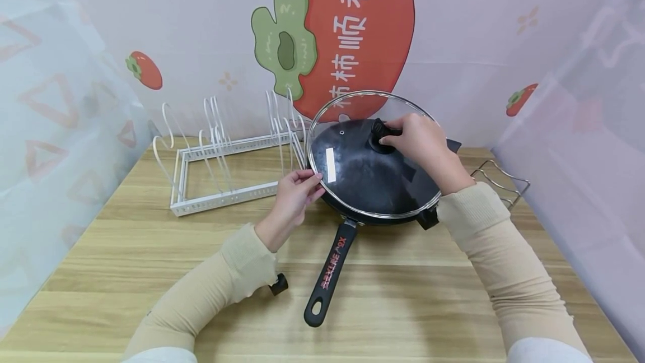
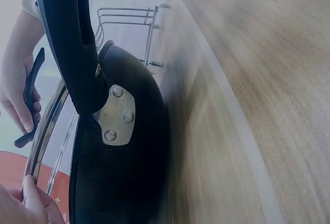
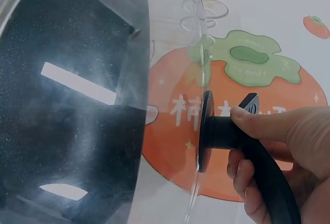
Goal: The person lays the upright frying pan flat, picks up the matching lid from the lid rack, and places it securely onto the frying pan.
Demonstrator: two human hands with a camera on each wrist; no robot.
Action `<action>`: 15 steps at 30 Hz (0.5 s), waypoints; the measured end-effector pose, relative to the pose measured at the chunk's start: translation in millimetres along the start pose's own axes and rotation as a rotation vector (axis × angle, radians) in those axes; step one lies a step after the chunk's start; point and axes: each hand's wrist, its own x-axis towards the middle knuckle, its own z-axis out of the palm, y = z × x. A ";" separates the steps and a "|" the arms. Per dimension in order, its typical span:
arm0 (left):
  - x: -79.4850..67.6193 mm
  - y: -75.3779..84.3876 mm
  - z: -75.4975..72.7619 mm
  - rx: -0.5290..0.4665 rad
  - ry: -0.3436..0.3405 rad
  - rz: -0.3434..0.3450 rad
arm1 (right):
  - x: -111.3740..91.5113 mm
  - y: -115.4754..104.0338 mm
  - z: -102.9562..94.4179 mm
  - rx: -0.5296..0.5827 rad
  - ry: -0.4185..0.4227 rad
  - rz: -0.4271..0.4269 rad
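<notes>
A clear glass lid (image 1: 355, 175) with a metal rim is held tilted over a black frying pan (image 2: 124, 172). My right hand (image 1: 423, 142) grips the lid's black knob (image 3: 224, 132), its thumb on top and fingers curled beneath in the right wrist view. At the lid's near left edge, my left hand (image 1: 294, 195) pinches the rim between thumb and fingers. A gap shows between lid rim (image 2: 47, 126) and pan in the left wrist view. The pan sits on the table, its long black handle (image 1: 330, 276) pointing toward me.
To the left stands a white wire rack (image 1: 224, 201) with upright loops, close to the pan. A small metal wire rack (image 1: 504, 186) lies at the right, partly behind my right sleeve. Printed cloth walls (image 1: 201, 43) enclose the back and sides of the wooden table (image 1: 126, 273).
</notes>
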 end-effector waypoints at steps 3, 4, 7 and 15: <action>2.1 -0.7 -1.4 -0.005 -0.001 -0.016 | 1.9 0.8 1.1 0.012 -0.017 0.004; 2.7 -0.6 -1.8 -0.007 -0.001 -0.021 | 2.5 1.2 1.5 0.014 -0.021 0.003; 4.7 -0.6 -2.9 -0.006 0.000 -0.030 | 4.5 2.7 3.0 0.021 -0.032 0.000; 5.0 -1.5 -5.4 0.004 -0.007 -0.053 | 8.5 4.8 6.0 0.014 -0.049 0.005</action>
